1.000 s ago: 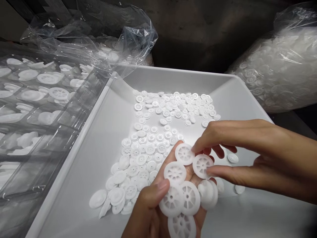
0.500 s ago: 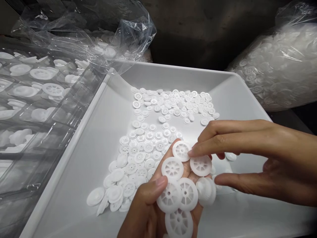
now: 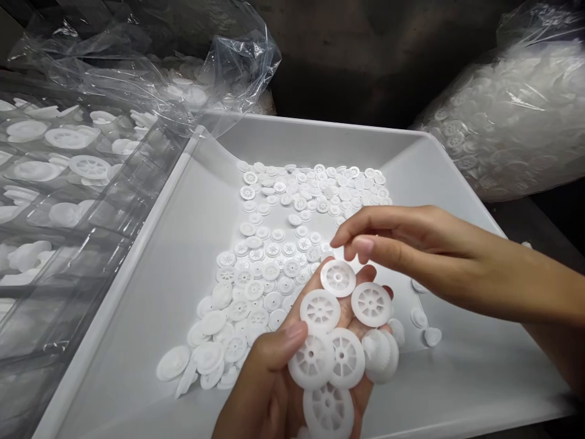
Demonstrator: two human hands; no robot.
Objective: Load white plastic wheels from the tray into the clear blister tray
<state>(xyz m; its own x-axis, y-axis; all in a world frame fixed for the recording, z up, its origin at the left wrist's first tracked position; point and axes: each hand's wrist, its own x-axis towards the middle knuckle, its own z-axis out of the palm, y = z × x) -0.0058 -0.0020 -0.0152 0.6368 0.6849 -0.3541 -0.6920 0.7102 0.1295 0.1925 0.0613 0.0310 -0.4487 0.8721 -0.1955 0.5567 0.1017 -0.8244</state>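
Note:
My left hand point(image 3: 278, 360) is palm up, holding several white plastic spoked wheels point(image 3: 320, 310), with its thumb resting on the edge of one. Most lie flat and show their spokes and centre holes. At the palm's right side, a few wheels point(image 3: 380, 356) stand on edge against one another. Just above the topmost wheel point(image 3: 338, 278) hovers my right hand point(image 3: 411, 256), its fingers curved and the thumb a little apart from them. I see nothing held in it, though its inner fingers are partly hidden.
Many more wheels point(image 3: 237, 311) lie in the pale grey tray point(image 3: 146, 256) beneath my hands. To the left are clear plastic compartment trays point(image 3: 123, 201) holding white parts. A clear bag point(image 3: 228, 67) lies behind them, and a full bag of white wheels point(image 3: 516, 128) stands at right.
My right hand has moved up and left, away from the wheels at the palm's right side, and its thumb has come closer to the fingers. The left hand keeps its wheels nearly still.

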